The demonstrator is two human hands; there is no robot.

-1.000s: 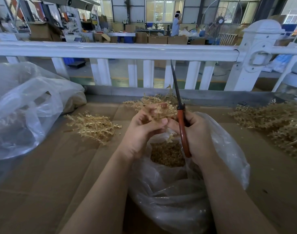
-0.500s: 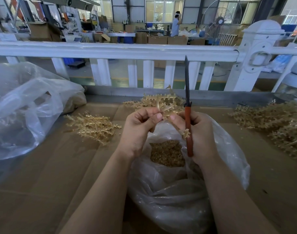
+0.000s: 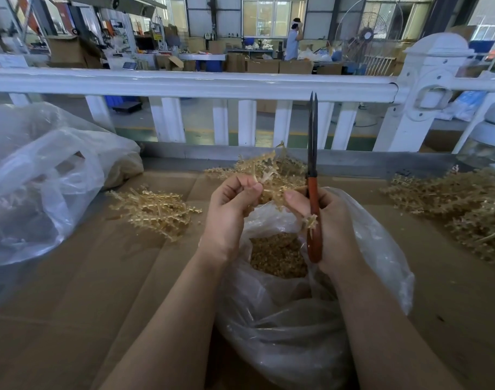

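Above the clear bag (image 3: 297,333) on the counter (image 3: 100,277), pinches a gold plastic sprig (image 3: 271,178) between the curled fingers of the left hand (image 3: 229,218). Grips red-handled scissors (image 3: 314,192) in the clenched right hand (image 3: 333,226), blades close together and pointing up, just beside the sprig. Holds the sprig over the cut gold bits (image 3: 277,256) inside the bag.

Glossy gold plastic sprigs (image 3: 271,175) above a clear, crinkled plastic bag (image 3: 297,327); scissors (image 3: 313,175) with dark matt metal blades and red-brown handles; matt brown cardboard (image 3: 72,319) beneath.
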